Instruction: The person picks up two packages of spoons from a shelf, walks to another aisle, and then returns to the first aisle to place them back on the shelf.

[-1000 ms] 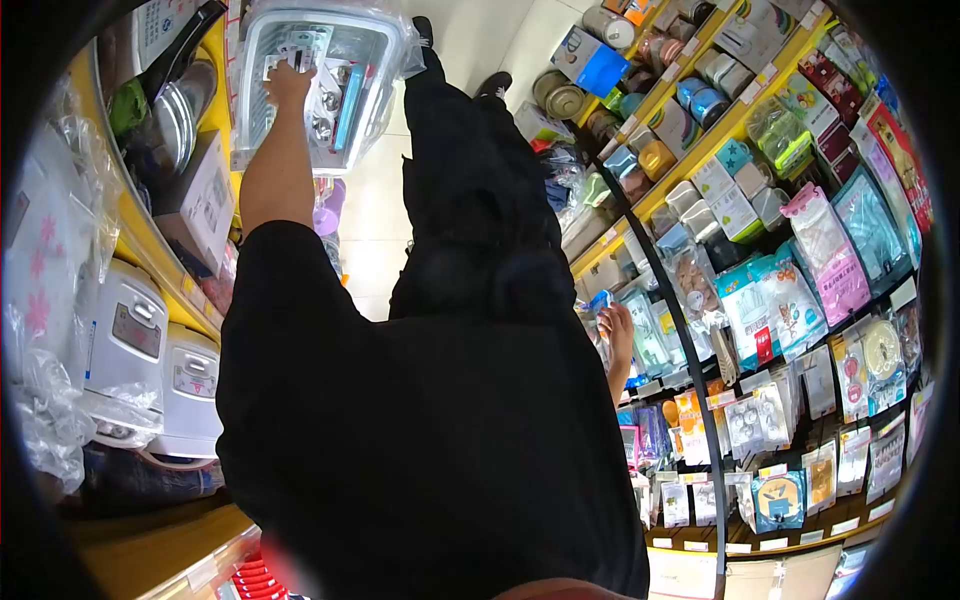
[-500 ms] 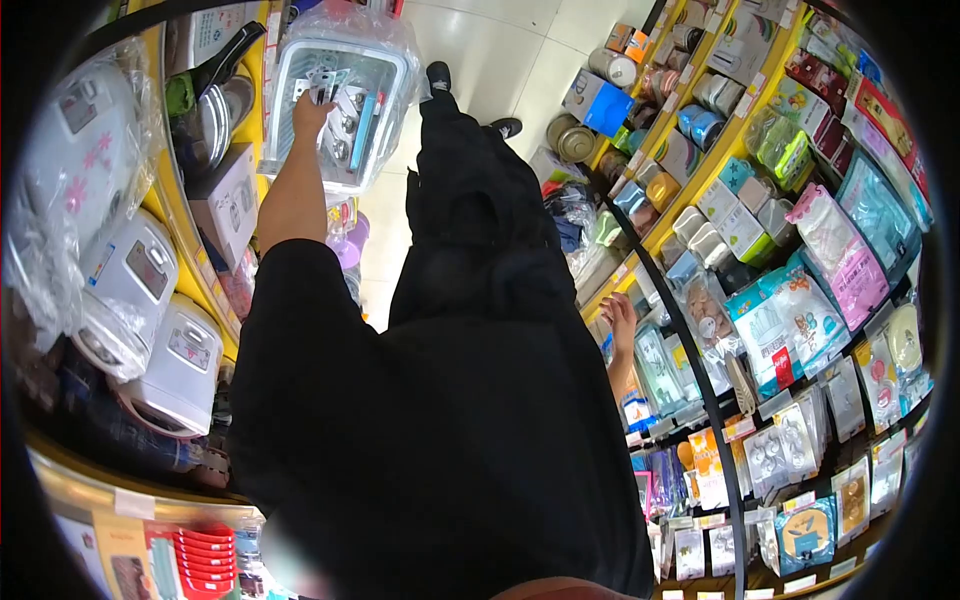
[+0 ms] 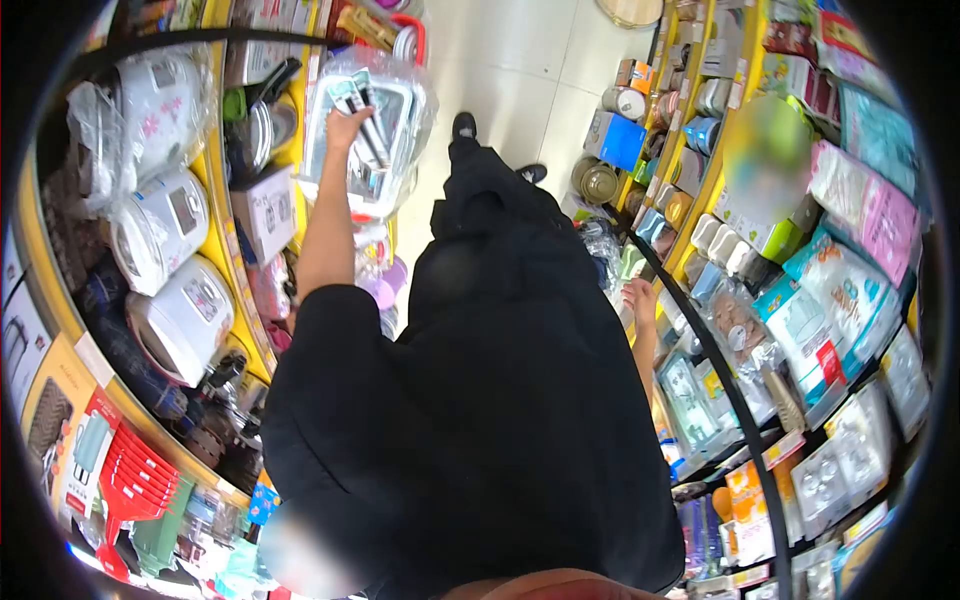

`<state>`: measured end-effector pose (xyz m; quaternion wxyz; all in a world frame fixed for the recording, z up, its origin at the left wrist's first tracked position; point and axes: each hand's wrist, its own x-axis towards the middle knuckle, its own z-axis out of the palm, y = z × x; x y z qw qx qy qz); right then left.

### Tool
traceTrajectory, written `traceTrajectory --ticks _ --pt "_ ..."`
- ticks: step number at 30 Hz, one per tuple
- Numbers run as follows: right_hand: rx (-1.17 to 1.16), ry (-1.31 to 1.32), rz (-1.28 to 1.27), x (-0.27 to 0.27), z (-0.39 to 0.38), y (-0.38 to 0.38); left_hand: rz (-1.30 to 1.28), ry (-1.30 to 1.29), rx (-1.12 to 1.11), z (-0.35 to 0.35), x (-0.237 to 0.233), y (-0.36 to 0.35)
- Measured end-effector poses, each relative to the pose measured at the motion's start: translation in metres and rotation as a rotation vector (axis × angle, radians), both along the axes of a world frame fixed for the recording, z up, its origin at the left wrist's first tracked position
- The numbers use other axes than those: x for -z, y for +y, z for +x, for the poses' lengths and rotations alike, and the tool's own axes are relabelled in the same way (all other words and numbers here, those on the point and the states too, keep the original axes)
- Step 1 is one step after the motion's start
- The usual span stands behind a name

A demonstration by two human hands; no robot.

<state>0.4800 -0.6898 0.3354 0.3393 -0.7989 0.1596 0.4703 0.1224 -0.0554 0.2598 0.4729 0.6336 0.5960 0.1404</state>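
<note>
I'm standing in a shop aisle, by the look of it a housewares one. Yellow-edged shelves [image 3: 225,180] carry rice cookers [image 3: 183,318], and packaged goods [image 3: 850,450] hang above price labels [image 3: 783,449].

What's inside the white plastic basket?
In the basket, small blurred silvery items show; the left hand and slim black-and-white packages it holds hide much beneath.

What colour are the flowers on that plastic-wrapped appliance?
The flowers are pink, best seen in the head view.
</note>
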Motion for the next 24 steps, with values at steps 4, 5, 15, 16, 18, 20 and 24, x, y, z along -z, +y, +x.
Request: traceTrajectory --ticks 4,5,15,16,18,20,24 --pt "-0.105 -0.105 0.093 0.056 0.009 0.001 -0.054 -0.247 0.070 0.128 -0.083 -0.036" --pt "-0.173 -0.224 0.217 0.074 0.014 0.007 -0.119 -0.420 0.085 0.162 -0.098 -0.049" --pt "-0.032 -0.470 0.917 -0.133 -0.006 0.202 -0.592 -0.829 0.750 0.367 -0.221 -0.226" --pt "-0.023 -0.410 0.904 -0.134 -0.009 0.200 -0.606 -0.841 0.775 0.368 -0.233 -0.235" --pt "0.037 -0.309 0.842 -0.143 -0.018 0.200 -0.609 -0.832 0.820 0.364 -0.244 -0.242" --pt "0.071 -0.305 0.836 -0.148 -0.027 0.203 -0.581 -0.793 0.854 0.356 -0.242 -0.237" --pt "0.008 -0.244 0.816 -0.136 -0.040 0.217 -0.561 -0.791 0.770 0.322 -0.227 -0.211"
